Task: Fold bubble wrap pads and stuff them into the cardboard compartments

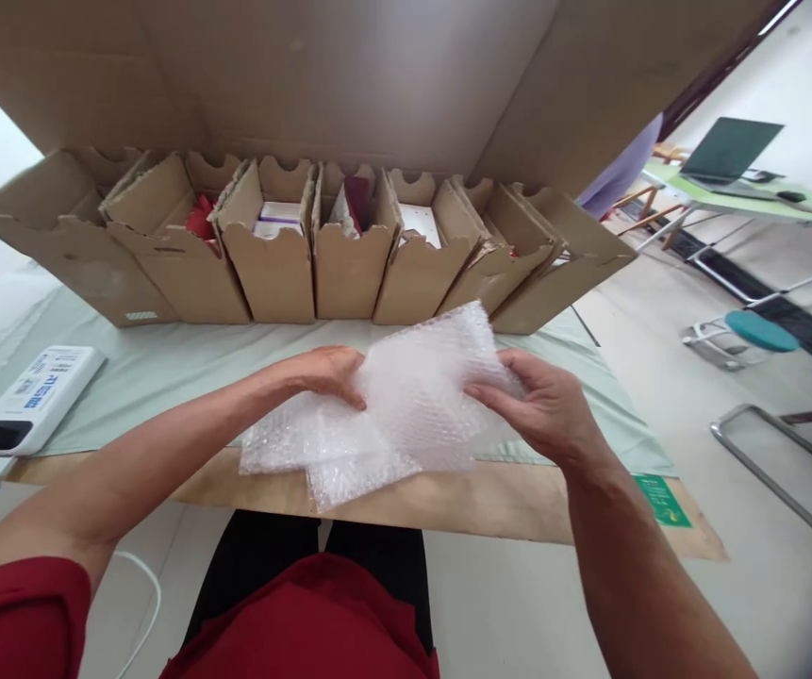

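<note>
Between my hands, above the front of the table, is clear bubble wrap (412, 391), several pieces or layers overlapping at angles. My left hand (335, 374) grips its left side, fingers curled at the edge and partly hidden. On the other side, my right hand (537, 401) pinches the right edge between thumb and fingers. Lower corners of the wrap (349, 476) lie over the table's bare front edge. Whether anything is inside the wrap I cannot make out.
Behind the wrap stands a row of several open cardboard bins (353, 273) with red, white and purple items. A tall cardboard panel (349, 85) rises behind them. At left lies a white power bank (41, 391) with a cable. A stool (761, 331) and laptop (735, 151) are at right.
</note>
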Tool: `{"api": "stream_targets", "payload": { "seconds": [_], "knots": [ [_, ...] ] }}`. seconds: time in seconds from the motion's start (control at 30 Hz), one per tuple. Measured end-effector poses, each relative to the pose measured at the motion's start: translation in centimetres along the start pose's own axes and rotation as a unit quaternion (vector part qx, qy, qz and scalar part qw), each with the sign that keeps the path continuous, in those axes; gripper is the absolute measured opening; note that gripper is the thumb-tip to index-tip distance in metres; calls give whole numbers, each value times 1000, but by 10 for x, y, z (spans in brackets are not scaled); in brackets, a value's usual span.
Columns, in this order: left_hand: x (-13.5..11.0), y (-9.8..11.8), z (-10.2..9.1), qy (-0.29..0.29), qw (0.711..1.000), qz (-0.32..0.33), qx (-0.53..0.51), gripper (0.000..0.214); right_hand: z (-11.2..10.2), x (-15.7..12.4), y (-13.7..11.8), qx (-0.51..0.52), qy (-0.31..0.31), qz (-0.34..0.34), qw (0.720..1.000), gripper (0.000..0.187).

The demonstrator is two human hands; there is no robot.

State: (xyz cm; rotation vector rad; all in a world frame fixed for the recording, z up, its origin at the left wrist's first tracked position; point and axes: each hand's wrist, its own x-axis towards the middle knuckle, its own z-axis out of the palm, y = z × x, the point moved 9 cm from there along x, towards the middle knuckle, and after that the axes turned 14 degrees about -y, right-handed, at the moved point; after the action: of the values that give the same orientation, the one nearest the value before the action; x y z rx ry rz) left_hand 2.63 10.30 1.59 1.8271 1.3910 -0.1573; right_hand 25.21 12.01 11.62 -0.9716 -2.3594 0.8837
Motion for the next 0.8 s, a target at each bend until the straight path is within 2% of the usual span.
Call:
{"api": "stream_targets", "payload": {
  "seconds": [0.13,0.27,0.37,0.4,0.47,0.5,0.53,0.6,0.63,0.67,0.7,0.8],
  "knots": [
    [-5,0,4,10,999,14,-40,26,-3,1,-5,18,-10,2,1000,32],
    [-36,2,6,32,980,110,-163,27,-16,-1,-10,116,3,-22,993,39],
    [-83,-21,-7,73,954,139,-257,40,-35,1,-14,163,73,-46,983,41],
    [-105,-35,-14,101,950,122,-268,43,-41,3,-11,158,107,-41,981,37],
    [-159,-74,-31,200,933,66,-293,51,-44,8,7,141,160,-3,977,28],
    [-193,-97,-39,271,910,28,-312,56,-40,12,19,133,170,23,976,27],
    [-230,-122,-45,350,875,-14,-335,62,-31,18,33,126,166,46,977,27],
    [-306,-168,-44,494,775,-93,-383,75,-3,30,60,109,122,76,983,31],
    [-340,-187,-38,546,726,-120,-401,82,14,35,72,99,95,85,987,34],
    [-367,-203,-32,581,686,-138,-415,88,31,39,82,85,69,91,990,37],
    [-388,-218,-26,601,659,-149,-427,90,46,41,90,68,51,94,992,38],
    [-424,-252,-15,603,634,-185,-447,82,75,40,100,-17,50,77,996,36]
  ]
}}
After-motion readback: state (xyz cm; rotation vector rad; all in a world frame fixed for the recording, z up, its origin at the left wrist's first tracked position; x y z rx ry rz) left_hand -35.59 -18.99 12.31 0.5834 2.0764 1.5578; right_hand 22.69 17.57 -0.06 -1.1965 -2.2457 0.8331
